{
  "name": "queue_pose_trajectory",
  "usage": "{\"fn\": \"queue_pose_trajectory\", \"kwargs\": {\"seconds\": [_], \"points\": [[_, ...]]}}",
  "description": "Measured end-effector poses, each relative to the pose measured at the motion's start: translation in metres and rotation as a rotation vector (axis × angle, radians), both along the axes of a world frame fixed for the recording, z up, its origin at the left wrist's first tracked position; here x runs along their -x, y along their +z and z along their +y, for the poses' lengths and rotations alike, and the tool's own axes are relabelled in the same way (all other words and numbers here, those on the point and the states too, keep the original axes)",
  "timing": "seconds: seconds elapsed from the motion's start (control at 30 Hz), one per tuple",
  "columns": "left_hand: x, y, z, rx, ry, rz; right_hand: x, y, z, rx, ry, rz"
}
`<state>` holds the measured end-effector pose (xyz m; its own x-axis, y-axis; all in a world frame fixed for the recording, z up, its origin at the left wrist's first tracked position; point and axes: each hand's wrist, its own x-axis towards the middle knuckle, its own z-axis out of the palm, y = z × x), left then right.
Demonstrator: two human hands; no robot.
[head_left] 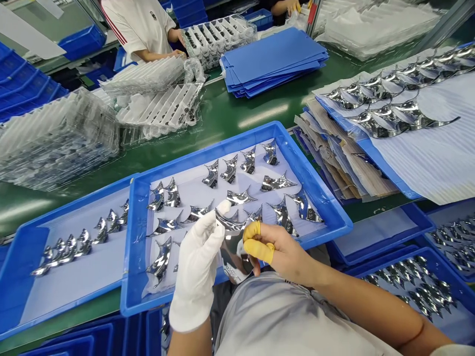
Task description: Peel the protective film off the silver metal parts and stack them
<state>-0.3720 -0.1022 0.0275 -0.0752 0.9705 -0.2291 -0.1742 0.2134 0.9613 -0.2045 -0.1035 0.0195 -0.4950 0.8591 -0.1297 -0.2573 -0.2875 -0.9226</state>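
Note:
A shiny chrome trim piece (233,254) with a curved, pointed upper edge is held between my two hands, in front of my body. My left hand (198,262), in a white glove, pinches its left side between thumb and fingers. On the right side, my right hand (274,247) grips it with thumb and forefinger, both in yellow finger cots. Beneath and beyond my hands lies a blue tray (237,141) lined with white sheet. Several similar chrome pieces (211,174) are spread in it, some partly hidden by my hands.
Another blue tray (77,212) with a row of chrome pieces adjoins on the left. Blue sheets (274,57) are stacked on the green bench (260,111). Clear plastic trays (59,138) stand left. More chrome parts (401,118) lie at right. A person (143,29) works across the bench.

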Motion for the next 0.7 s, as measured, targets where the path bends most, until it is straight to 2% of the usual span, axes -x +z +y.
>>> {"fn": "queue_pose_trajectory", "kwargs": {"seconds": [0.07, 0.13, 0.3, 0.37, 0.53, 0.7], "points": [[-0.004, 0.001, 0.002, -0.021, -0.021, -0.038, 0.001, 0.0, 0.001, 0.121, -0.007, 0.063], [-0.004, 0.0, 0.002, -0.041, -0.064, -0.069, 0.002, 0.0, 0.002, 0.168, -0.031, 0.118], [0.0, 0.002, 0.0, 0.002, -0.237, -0.054, 0.004, -0.003, 0.003, 0.184, -0.094, 0.168], [0.0, 0.005, 0.001, 0.011, -0.262, -0.016, 0.004, -0.004, 0.003, 0.182, -0.101, 0.158], [-0.006, 0.005, 0.006, 0.053, -0.065, -0.079, 0.006, -0.003, 0.002, 0.254, -0.088, 0.246], [-0.015, 0.004, 0.01, 0.066, 0.126, -0.049, 0.012, -0.005, 0.002, 0.469, -0.044, 0.374]]}}
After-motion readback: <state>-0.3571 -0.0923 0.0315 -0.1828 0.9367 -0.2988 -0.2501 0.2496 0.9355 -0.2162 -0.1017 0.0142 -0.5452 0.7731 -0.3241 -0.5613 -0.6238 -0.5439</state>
